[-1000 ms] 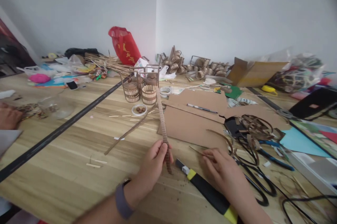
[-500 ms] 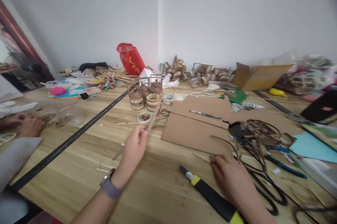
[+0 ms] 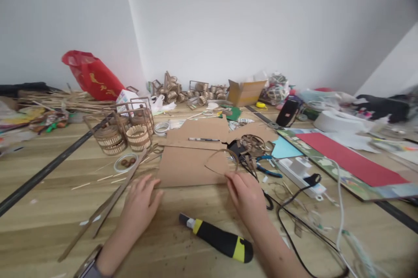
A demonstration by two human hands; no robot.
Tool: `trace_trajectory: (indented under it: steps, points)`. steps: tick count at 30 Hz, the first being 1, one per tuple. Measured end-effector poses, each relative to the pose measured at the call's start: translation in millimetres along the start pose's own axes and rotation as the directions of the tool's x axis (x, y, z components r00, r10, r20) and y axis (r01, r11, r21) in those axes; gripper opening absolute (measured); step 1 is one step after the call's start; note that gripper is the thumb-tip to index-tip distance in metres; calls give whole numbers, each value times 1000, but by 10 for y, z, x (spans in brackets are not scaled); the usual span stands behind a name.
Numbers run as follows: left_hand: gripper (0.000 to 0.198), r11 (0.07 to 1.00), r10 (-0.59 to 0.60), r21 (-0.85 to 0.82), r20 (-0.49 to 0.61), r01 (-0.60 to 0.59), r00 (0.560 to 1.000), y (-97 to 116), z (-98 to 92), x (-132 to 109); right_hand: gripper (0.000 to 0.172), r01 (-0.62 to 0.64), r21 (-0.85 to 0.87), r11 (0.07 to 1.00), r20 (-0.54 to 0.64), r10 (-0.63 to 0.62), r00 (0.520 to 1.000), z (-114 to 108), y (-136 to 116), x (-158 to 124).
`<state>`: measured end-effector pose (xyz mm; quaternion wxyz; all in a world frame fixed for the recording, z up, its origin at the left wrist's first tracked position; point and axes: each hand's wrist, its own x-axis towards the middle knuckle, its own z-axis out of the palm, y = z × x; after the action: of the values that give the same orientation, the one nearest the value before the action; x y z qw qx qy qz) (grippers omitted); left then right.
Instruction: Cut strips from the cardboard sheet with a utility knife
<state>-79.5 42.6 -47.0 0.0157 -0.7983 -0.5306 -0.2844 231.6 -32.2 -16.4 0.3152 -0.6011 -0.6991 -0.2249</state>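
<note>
My left hand (image 3: 140,203) lies low over the table with its fingers stretched out and nothing in them. Just left of it are long flat brown strips (image 3: 112,201). My right hand (image 3: 247,195) is closed, thumb and finger pinched on a thin brown strip (image 3: 214,171) that curves over the cardboard sheet (image 3: 192,167). Between my forearms lies a black and yellow utility knife (image 3: 217,239), its blade end pointing left. A pen (image 3: 204,139) rests on the cardboard.
Small woven baskets with frames (image 3: 139,137) and a dish of brown beads (image 3: 126,163) stand at left. Right of my hand are coiled brown strips (image 3: 253,144), blue-handled pliers (image 3: 269,169), a white power strip (image 3: 302,177) and loose cables. A red bag (image 3: 93,77) leans at the back.
The view has turned right. My left hand has let go of the brown strip, which now lies beside it, and its fingers have spread. My right hand still pinches the thin strip.
</note>
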Motion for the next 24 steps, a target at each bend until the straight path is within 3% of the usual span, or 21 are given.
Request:
trace_trajectory:
  steps: [4,6,8,14,24]
  points:
    - [42,999,-27,-30,49,29,998,-58,223,60,39,-187,-69,980,-60,183,981,61,157,17]
    - [44,998,-25,-61,56,29,998,-79,316,49,53,-319,-139,938,-44,316,948,109,204,7]
    - [45,995,-27,-91,55,31,998,-98,393,17,54,-364,-191,912,2,371,929,160,205,-18]
    - [48,979,-64,-194,1,63,998,-133,513,-82,26,-199,-145,969,187,225,956,294,-37,-138]
    - [49,899,-239,-356,92,256,967,-23,343,-103,33,-169,-206,964,237,217,947,432,-36,-279]
